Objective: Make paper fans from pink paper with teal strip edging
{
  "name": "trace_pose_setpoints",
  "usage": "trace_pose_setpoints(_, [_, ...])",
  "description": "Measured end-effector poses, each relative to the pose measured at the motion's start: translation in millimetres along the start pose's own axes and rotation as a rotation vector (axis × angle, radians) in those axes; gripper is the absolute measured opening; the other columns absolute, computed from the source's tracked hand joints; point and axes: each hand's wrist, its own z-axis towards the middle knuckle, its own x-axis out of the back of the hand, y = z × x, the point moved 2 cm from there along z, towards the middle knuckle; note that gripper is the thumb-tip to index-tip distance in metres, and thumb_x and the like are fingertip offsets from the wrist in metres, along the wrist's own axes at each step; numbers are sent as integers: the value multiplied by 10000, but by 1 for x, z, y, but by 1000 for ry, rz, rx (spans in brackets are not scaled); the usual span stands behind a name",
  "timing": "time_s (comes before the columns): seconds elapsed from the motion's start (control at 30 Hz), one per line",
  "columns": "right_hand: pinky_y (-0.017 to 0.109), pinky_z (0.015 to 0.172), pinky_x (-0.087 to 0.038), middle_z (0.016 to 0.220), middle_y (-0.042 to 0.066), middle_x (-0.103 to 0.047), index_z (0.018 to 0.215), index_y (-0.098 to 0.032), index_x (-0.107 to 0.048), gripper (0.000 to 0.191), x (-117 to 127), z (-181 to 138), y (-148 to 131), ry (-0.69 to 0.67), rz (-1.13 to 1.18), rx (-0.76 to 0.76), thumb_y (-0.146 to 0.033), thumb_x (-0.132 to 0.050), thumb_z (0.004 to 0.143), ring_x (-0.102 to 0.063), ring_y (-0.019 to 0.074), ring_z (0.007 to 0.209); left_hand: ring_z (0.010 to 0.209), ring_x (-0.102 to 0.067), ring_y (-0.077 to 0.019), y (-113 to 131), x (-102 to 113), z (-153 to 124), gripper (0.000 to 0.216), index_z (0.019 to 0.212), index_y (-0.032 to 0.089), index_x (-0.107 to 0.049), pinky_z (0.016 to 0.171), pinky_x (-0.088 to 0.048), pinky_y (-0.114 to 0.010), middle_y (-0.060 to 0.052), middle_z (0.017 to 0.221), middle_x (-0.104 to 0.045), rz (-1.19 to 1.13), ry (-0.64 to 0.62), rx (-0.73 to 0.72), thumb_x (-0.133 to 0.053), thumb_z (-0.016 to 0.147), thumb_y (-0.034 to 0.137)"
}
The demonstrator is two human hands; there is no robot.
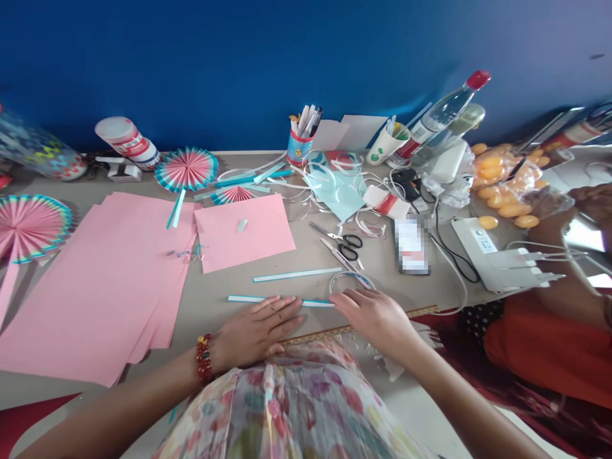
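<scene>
A narrow white paper strip with blue edges [319, 304] lies across the near part of the table. My left hand [261, 328] rests flat on it, fingers stretched out. At the strip's right end my right hand [377, 319] has its fingers bent together on it; the fingertips are partly hidden. A second strip of the same kind [296, 275] lies just beyond. Touching the right fingers from behind is a pale ring [351, 275], which looks like a roll of tape. Black-handled scissors [342, 237] and a slim blade-like tool [337, 254] lie farther back.
Large pink sheets [100, 287] and a smaller pink sheet [243, 233] cover the left side. Folded paper fans [187, 169], a pen holder [301, 145], a phone [412, 245], a power strip [482, 248] and bagged orange fruit [502, 178] stand around. Another person's arm [549, 248] is at right.
</scene>
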Motion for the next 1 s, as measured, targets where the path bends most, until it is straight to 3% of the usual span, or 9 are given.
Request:
trace_pose_setpoints(0.13, [322, 586, -263, 836, -20, -672, 959, -241, -631, 194, 0, 3, 0, -89, -16, 12, -71, -563, 894, -587, 139, 676, 1510, -179, -222, 2, -2, 1, 590, 1524, 193, -317, 1211, -177, -388, -53, 1639, -222, 31, 4, 11, -383, 1015, 485])
trace_pose_setpoints(0.3, [327, 569, -252, 814, -15, -667, 947, -232, -636, 120, -2, 7, -1, -97, -25, -16, -154, -545, 945, -594, 145, 663, 1495, -217, -226, 4, -1, 3, 593, 1504, 182, -359, 1209, -173, -398, -45, 1626, -267, 61, -2, 19, -367, 1012, 513])
trace_pose_setpoints(0.6, [322, 512, -138, 764, 5, -671, 922, -209, -627, 137, -6, 7, -9, -120, -78, -36, -181, -503, 972, -553, 130, 563, 1399, -369, -233, 6, 10, 15, 597, 1498, 264, -366, 1129, -300, -402, 13, 1611, -309, 83, -32, 37, -432, 980, 552])
trace_pose_setpoints(0.8, [316, 501, -135, 811, 25, -701, 927, -202, -616, 155, -3, 11, -13, -197, -25, -91, -227, -475, 986, -609, 150, 614, 1321, -438, -250, 6, 14, 27, 594, 1413, 165, -480, 1162, -256, -397, -66, 1505, -472, 71, 10, -22, -464, 964, 553])
trace_pose_setpoints(1.0, [304, 492, -153, 774, 32, -713, 1144, -210, -585, 220, 0, 12, -9, -257, -20, -200, -263, -490, 953, -618, 178, 591, 1168, -526, -252, 3, 16, 40, 553, 1308, 127, -565, 1042, -373, -367, -124, 1371, -572, 5, -21, -82, -463, 963, 548])
